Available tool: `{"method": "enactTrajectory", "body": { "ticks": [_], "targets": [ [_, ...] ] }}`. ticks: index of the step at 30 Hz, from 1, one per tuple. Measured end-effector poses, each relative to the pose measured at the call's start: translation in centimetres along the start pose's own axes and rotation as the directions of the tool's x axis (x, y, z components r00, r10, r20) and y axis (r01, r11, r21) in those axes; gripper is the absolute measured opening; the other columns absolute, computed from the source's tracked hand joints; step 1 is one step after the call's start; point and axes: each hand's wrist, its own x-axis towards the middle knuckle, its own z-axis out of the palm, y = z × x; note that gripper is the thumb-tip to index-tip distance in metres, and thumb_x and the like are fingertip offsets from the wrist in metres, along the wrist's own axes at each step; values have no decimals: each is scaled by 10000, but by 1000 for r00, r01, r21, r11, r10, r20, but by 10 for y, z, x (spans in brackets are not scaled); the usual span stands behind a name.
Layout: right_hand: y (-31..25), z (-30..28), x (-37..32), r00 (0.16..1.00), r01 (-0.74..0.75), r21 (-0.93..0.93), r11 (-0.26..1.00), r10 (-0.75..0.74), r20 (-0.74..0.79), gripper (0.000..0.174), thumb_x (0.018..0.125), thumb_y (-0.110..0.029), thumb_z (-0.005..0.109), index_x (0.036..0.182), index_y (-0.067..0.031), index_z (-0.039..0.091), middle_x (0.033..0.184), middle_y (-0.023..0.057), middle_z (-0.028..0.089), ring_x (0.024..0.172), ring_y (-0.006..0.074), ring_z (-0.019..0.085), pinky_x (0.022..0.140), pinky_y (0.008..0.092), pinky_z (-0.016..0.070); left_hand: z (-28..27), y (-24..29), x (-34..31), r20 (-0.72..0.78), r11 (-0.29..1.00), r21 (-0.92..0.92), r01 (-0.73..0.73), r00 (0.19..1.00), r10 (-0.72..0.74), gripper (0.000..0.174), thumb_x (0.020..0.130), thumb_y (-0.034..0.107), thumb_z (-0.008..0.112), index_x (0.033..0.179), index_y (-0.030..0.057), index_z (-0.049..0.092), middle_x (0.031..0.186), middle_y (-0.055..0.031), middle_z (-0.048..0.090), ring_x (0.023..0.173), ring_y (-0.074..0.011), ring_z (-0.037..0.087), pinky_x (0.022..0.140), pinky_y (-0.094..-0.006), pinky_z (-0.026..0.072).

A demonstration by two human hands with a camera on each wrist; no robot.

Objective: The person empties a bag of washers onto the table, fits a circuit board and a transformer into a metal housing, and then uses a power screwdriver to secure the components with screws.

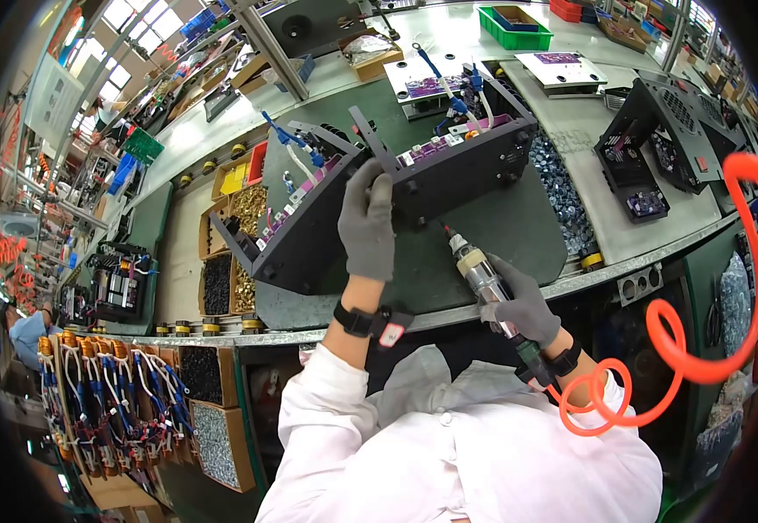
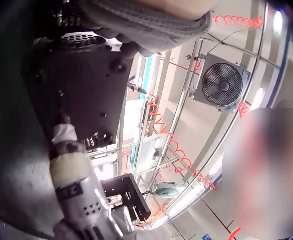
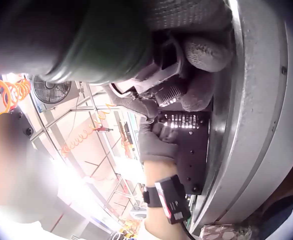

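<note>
My gloved right hand [image 1: 523, 301] grips a power screwdriver [image 1: 483, 279] with a silver body and a yellowish band. Its bit points at the lower front of a black metal case [image 1: 466, 179], and in the left wrist view the screwdriver [image 2: 76, 185] overlaps the dark case panel [image 2: 81, 95]. With fingers curled over the case's near left edge, my gloved left hand [image 1: 368, 222] holds it. A second black case [image 1: 305, 235] stands tilted beside that hand on the left. White and blue cables and purple circuit boards show inside both cases.
Orange coiled hose [image 1: 675, 340] loops at the right. Bins of brass parts [image 1: 248, 209] and black screws [image 1: 216, 283] stand left of the green mat [image 1: 518, 235]; silver screws [image 1: 562, 196] lie right of it. Another black case [image 1: 658, 131] sits far right. Wire harnesses [image 1: 113, 392] hang lower left.
</note>
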Motion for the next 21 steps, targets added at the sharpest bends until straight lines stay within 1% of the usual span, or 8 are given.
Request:
{"method": "enactTrajectory", "body": {
  "ticks": [4, 9, 11, 12, 14, 15, 17, 21],
  "targets": [
    [7, 3, 6, 1000, 26, 49, 998, -25, -9, 842, 601, -112, 630, 1382, 52, 359, 956, 104, 589, 691, 123, 574, 604, 252, 488, 6, -7, 13, 98, 945, 147, -293, 955, 281, 238, 914, 199, 607, 1095, 54, 658, 849, -7, 656, 711, -56, 545, 673, -211, 461],
    [5, 12, 7, 999, -10, 123, 992, 13, -29, 840, 619, -67, 648, 1399, 23, 348, 912, 80, 570, 626, 112, 551, 525, 252, 471, -5, -13, 19, 129, 1000, -24, 1, 992, 3, 230, 933, 174, 575, 1074, 16, 664, 857, -21, 631, 782, -85, 572, 714, -214, 458],
    [8, 13, 10, 1000, 24, 159, 987, -20, -21, 844, 635, -40, 654, 1413, 5, 329, 876, 64, 558, 598, 109, 542, 502, 253, 464, -30, -53, 34, 727, 309, -685, 660, 644, 236, 222, 931, 131, 549, 1087, 6, 646, 870, -31, 642, 728, -99, 571, 619, -220, 459],
    [6, 12, 8, 1000, 26, 159, 987, -23, -21, 844, 635, -40, 654, 1413, 5, 329, 876, 64, 558, 598, 109, 542, 502, 253, 464, -29, -77, 28, 727, 310, -685, 659, 644, 238, 222, 931, 131, 549, 1087, 6, 646, 870, -31, 642, 728, -99, 571, 619, -220, 459],
    [-6, 9, 1, 995, -93, 267, 959, 84, 46, 851, 631, -69, 656, 1409, 12, 322, 851, 72, 565, 585, 121, 552, 504, 254, 474, -25, -98, -1, 246, 715, -648, 263, 960, -130, 203, 927, 112, 528, 1084, 12, 610, 871, -51, 642, 636, -71, 515, 491, -180, 386],
    [-14, 5, -3, 996, -87, 266, 960, 77, 50, 851, 631, -69, 656, 1409, 12, 322, 851, 72, 565, 585, 121, 552, 504, 254, 474, -28, -91, -8, 242, 717, -649, 255, 962, -123, 203, 927, 112, 528, 1084, 12, 610, 871, -51, 642, 636, -71, 515, 491, -180, 386],
    [-30, -4, -13, 970, -178, 302, 936, 116, 212, 859, 616, -94, 660, 1396, 29, 322, 829, 97, 582, 574, 131, 566, 503, 255, 483, -28, -21, -29, 283, 240, -706, 667, 576, -767, 245, 938, 125, 486, 1136, -4, 545, 896, -51, 605, 667, -110, 563, 551, -201, 452],
    [-41, -4, -24, 940, -213, 286, 934, 117, 319, 889, 578, -139, 685, 1374, 48, 337, 803, 114, 600, 565, 134, 576, 504, 245, 481, -41, -60, -39, 489, 238, -619, 748, 605, -629, 219, 955, 170, 504, 1112, 27, 556, 832, -40, 615, 595, -60, 463, 447, -171, 331]
  ]
}}
